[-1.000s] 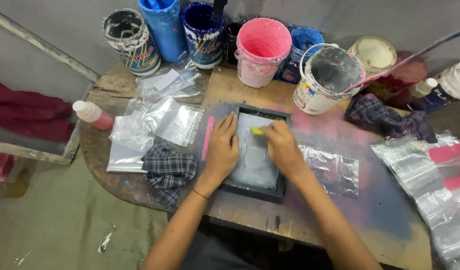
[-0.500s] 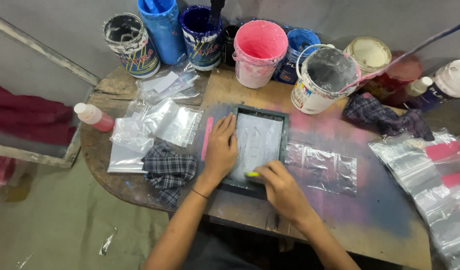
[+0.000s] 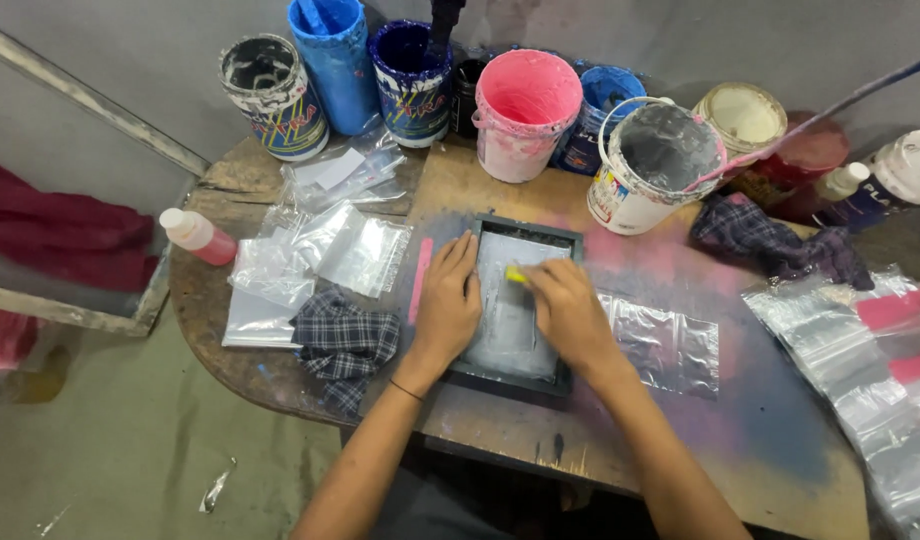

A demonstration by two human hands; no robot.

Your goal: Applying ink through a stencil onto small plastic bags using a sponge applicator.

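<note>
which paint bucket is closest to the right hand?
The white bucket with grey paint and a wire handle, just beyond the right hand. The pink, blue and dark ones stand farther back by the wall.

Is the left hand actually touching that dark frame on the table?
Touching. The head view shows the left hand pressed flat on the frame's left edge, fingers overlapping it with no gap.

Left hand (image 3: 448, 305) lying flat, palm down, fingers together and stretched forward; right hand (image 3: 568, 310) curled in a grip, knuckles up; both forearms angled inward.
</note>
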